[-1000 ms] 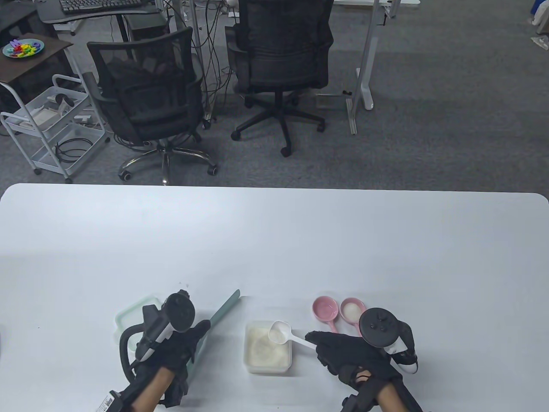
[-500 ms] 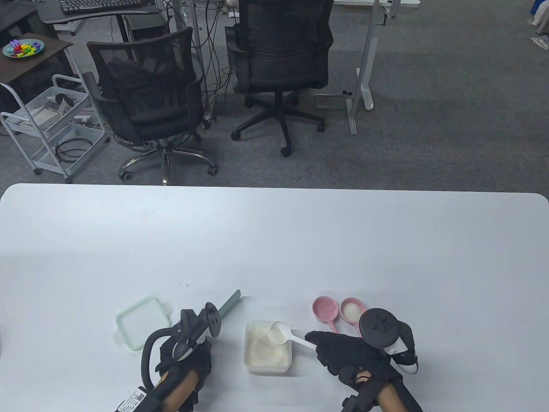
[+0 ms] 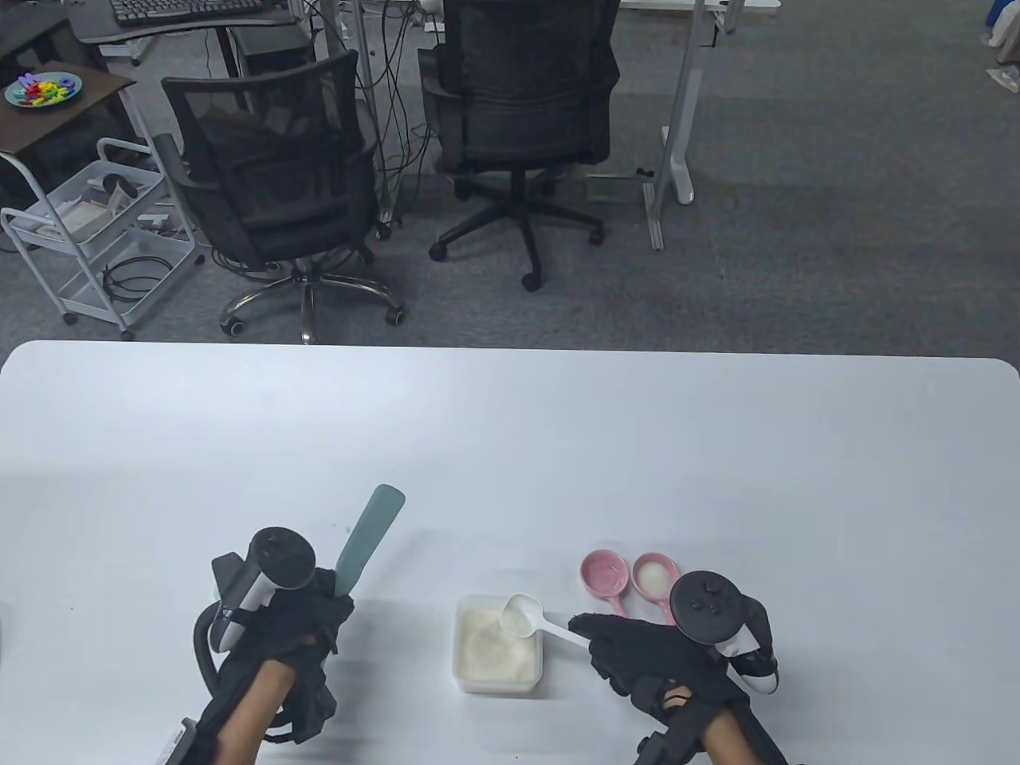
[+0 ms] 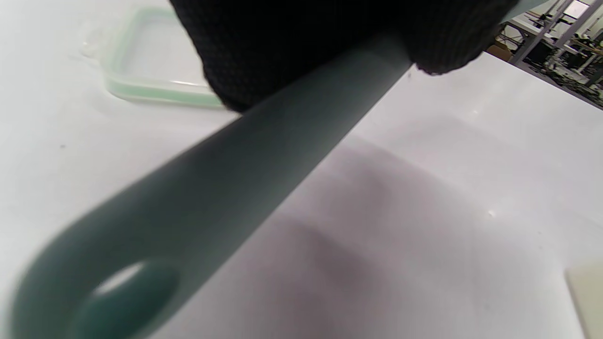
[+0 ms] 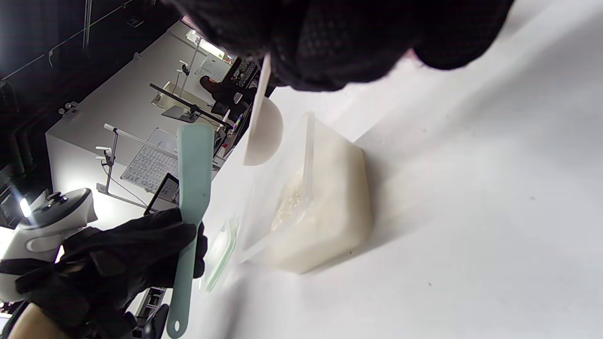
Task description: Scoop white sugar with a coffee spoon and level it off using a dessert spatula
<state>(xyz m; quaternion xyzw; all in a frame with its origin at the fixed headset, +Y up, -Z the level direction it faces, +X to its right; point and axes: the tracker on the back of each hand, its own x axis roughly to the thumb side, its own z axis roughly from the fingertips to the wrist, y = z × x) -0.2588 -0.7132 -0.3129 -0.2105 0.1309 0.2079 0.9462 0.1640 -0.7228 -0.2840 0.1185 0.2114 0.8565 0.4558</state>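
Observation:
My right hand (image 3: pixel 637 645) grips the handle of a white coffee spoon (image 3: pixel 522 615) and holds its bowl, filled with sugar, over the clear sugar container (image 3: pixel 496 647). The spoon also shows in the right wrist view (image 5: pixel 263 127), above the container (image 5: pixel 325 202). My left hand (image 3: pixel 299 621) grips the handle of a pale green dessert spatula (image 3: pixel 368 535), raised off the table with the blade pointing away and up. The spatula handle fills the left wrist view (image 4: pixel 226 179) and also shows in the right wrist view (image 5: pixel 192 188).
Two pink spoon-shaped dishes (image 3: pixel 603 575) stand right of the container; the right one (image 3: pixel 653 575) holds white sugar. The container's green-rimmed lid (image 4: pixel 146 61) lies on the table under my left hand. The white table (image 3: pixel 510 446) stretches beyond.
My left hand has lifted the spatula and swung it left and upright; it now covers the lid in the table view. My right hand and the spoon have stayed still.

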